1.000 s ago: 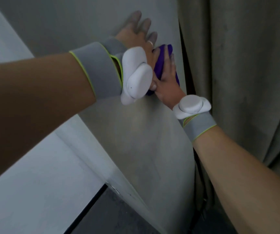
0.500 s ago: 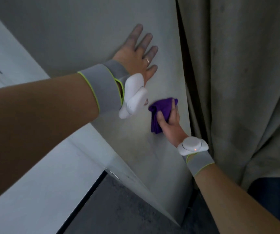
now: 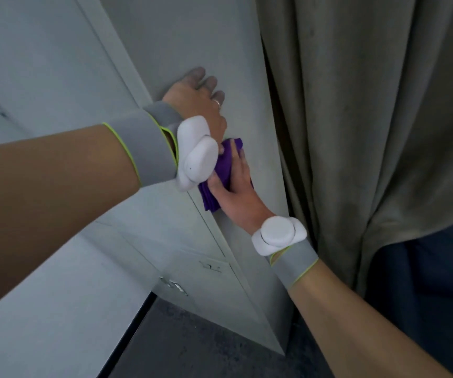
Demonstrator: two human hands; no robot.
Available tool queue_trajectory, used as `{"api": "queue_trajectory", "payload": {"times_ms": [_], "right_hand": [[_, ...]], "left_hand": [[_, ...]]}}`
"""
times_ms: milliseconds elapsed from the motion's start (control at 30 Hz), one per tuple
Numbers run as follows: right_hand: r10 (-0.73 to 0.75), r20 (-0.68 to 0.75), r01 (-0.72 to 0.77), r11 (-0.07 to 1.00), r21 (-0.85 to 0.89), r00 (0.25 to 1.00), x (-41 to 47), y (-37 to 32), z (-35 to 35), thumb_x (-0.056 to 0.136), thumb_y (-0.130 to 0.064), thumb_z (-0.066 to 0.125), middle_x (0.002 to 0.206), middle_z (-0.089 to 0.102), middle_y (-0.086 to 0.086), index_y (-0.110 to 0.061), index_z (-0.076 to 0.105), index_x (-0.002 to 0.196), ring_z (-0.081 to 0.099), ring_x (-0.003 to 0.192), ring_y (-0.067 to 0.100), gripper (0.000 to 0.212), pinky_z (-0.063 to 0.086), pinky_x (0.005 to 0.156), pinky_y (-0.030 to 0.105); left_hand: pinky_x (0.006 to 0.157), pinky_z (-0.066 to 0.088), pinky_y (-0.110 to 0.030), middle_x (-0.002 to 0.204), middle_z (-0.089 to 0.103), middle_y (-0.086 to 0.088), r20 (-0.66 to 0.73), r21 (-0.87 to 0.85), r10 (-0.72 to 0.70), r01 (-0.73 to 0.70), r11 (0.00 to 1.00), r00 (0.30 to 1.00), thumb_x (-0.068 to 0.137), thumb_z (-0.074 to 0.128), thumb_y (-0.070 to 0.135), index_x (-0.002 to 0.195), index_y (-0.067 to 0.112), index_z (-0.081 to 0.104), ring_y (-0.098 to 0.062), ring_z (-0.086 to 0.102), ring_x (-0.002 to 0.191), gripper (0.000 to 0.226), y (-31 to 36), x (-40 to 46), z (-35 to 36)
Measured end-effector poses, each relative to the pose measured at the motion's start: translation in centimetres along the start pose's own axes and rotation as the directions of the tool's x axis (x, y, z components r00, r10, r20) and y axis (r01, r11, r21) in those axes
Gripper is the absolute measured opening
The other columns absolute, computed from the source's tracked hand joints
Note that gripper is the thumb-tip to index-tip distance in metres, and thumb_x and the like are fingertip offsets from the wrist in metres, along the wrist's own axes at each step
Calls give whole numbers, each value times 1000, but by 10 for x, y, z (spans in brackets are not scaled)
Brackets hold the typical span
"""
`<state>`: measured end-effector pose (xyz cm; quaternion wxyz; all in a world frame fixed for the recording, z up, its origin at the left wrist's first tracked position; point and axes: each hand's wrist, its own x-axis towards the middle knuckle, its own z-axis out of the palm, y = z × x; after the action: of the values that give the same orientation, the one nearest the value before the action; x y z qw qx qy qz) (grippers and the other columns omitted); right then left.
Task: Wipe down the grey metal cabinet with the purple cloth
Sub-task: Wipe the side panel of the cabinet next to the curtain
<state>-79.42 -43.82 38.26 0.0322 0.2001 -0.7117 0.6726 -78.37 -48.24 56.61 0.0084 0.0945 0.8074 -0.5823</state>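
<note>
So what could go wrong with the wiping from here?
The cloth is bunched under the right hand, so it may wipe only a narrow strip of the cabinet. The curtain hangs right beside that edge and could snag. The left hand may leave smudges.

Illumination is soft, diffuse and moderately dim; no light source is in view. The cabinet side panel reads evenly lit, without glare. Fingertips of the left hand appear grey and smeared, indicating shadow or motion blur; which one cannot be determined. The curtain shows dark shading within its folds. The floor is dark with visible grain. Straight cabinet edges lean strongly, consistent with wide-angle distortion. Overall sharpness is low
</note>
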Motion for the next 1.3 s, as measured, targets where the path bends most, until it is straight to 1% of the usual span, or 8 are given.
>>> {"api": "queue_trajectory", "payload": {"times_ms": [200,433,600,733,867,933,1067,1300], "right_hand": [[53,-62,-50,998,49,997,-14,13,8,95,-51,47,163,-7,-7,-39,-3,152,-7,149,10,77,4,119,34],[213,-66,-208,975,79,975,-32,88,13,96,-46,47,160,11,8,-23,9,154,13,147,25,72,16,119,49],[247,-28,-244,966,86,969,-31,128,8,97,-44,47,163,-2,3,-29,0,154,-1,149,18,76,5,120,37],[288,-5,-286,951,117,958,-28,165,4,97,-46,46,163,-7,3,-31,-5,153,-3,148,16,78,2,111,23],[337,-29,-330,933,147,941,-27,199,5,96,-47,46,161,6,9,-26,5,155,11,148,22,74,10,120,36],[382,-32,-373,916,149,924,-29,216,5,96,-48,45,161,8,9,-25,6,155,12,147,23,74,11,120,35],[451,-56,-437,884,168,891,-32,249,3,94,-51,45,153,26,21,-13,23,150,30,139,35,71,26,114,48],[571,-65,-543,805,238,819,-18,311,-9,98,-42,45,156,26,17,-13,21,152,27,143,29,66,21,117,41]], "left_hand": [[115,-8,-56,161,0,-11,-2,18,-19,19,1000,1000,92,13,68,151,29,20,-37,-7,147,71,8,-3,6],[109,-8,-69,161,-3,-11,27,32,6,-7,999,1000,86,15,75,152,30,16,-43,-11,144,80,57,32,14],[107,-7,-71,161,-7,-11,51,42,58,-60,997,997,89,16,71,153,30,12,-46,-15,143,75,105,61,30],[105,-8,-73,161,-8,-11,78,49,81,-85,995,994,92,15,65,153,32,14,-50,-15,141,69,133,83,36],[104,-7,-74,161,-6,-12,73,46,100,-103,994,992,93,15,64,152,32,17,-52,-15,140,67,153,98,41],[103,-9,-75,161,-7,-11,63,47,94,-97,994,994,90,16,69,152,33,15,-52,-15,140,71,162,106,46],[102,-9,-76,161,-5,-11,26,26,69,-70,997,997,87,16,73,151,34,18,-50,-16,141,75,176,118,51],[98,-10,-79,161,-4,-10,15,5,56,-56,998,998,88,16,71,150,35,20,-48,-16,142,72,203,146,50]]}}
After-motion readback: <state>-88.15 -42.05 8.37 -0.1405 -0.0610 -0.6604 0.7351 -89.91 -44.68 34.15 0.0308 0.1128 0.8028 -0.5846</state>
